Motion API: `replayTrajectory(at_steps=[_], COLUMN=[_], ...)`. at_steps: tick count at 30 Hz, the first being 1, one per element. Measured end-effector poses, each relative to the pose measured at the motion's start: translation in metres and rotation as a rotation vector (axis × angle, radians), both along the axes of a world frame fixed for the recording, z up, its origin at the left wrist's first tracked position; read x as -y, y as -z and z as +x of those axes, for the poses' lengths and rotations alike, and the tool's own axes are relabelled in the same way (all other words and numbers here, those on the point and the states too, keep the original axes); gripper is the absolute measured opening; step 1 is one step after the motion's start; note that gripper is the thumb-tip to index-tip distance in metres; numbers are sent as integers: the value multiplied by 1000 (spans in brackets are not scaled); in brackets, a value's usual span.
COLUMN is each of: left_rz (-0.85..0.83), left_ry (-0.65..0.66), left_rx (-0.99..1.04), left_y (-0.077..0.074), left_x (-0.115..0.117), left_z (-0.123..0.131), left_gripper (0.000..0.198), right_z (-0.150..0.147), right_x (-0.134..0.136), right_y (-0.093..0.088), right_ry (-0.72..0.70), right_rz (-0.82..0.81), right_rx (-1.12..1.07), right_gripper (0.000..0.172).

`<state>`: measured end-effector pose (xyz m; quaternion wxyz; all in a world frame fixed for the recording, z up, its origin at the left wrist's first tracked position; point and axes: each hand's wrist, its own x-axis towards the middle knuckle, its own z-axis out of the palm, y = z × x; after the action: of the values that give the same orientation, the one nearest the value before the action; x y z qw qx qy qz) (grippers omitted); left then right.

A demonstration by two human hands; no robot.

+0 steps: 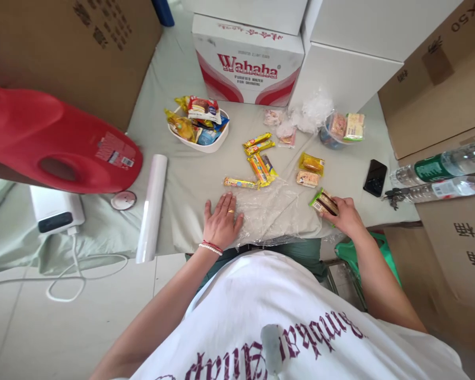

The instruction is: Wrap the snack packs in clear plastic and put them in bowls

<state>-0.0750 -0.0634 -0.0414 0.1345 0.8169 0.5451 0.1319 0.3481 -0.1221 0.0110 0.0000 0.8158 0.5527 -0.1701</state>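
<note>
My left hand [221,221] lies flat with fingers spread on the left edge of a sheet of clear plastic wrap [273,211] spread over the cloth-covered table [190,179]. My right hand [346,216] is closed on a green-edged snack packet [323,202] at the sheet's right side. Several yellow snack bars [258,161] lie just beyond the sheet. Two small wrapped cakes [309,170] sit to their right. A white heart-shaped bowl [200,129] full of snack packets stands further back.
A roll of plastic wrap [152,206] lies left of my hand, beside a red jug [51,140] and a white power bank [57,211]. A black phone [375,178], keys and two water bottles [443,177] are on the right. Cardboard boxes ring the table, one marked Wahaha [247,66].
</note>
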Motion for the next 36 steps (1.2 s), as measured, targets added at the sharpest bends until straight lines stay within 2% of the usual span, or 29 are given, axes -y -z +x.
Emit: replayTrajectory(at_steps=[2, 6, 11, 14, 17, 21, 24, 26, 29, 31, 33, 36], left_rz=[-7, -15, -21, -31, -29, 0, -9, -19, -21, -16, -12, -24], left_ry=[-5, -19, -7, -9, -14, -34, -37, -50, -65, -68, -77, -90], left_rx=[-13, -30, -11, 5, 7, -8, -7, -8, -12, -10, -9, -16], left_y=[-1, -1, -1, -1, 0, 1, 2, 3, 4, 4, 4, 2], left_x=[1, 2, 3, 3, 3, 6, 7, 7, 8, 8, 9, 10], left_z=[0, 0, 1, 1, 2, 2, 3, 3, 3, 4, 5, 5], left_gripper=[63, 66, 66, 67, 67, 65, 65, 64, 64, 65, 65, 65], right_z=[3, 4, -12, -21, -22, -11, -12, -32, -95, -144, -184, -209], right_x=[0, -2, 2, 5, 5, -4, -22, -36, -53, -61, -66, -69], right_y=[5, 8, 3, 1, -2, -20, -45, -61, -67, -58, -44, -26], right_ry=[15, 37, 49, 27, -55, -106, -123, -212, -429, -553, -608, -639], right_rz=[40, -9, -62, -112, -135, -212, -141, -53, -25, -78, -117, -144], right_rx=[-16, 2, 113, 139, 168, 220, 220, 148, 24, 4, 19, 42], right_gripper=[78, 74, 94, 84, 69, 60, 61, 61, 52, 46, 44, 48])
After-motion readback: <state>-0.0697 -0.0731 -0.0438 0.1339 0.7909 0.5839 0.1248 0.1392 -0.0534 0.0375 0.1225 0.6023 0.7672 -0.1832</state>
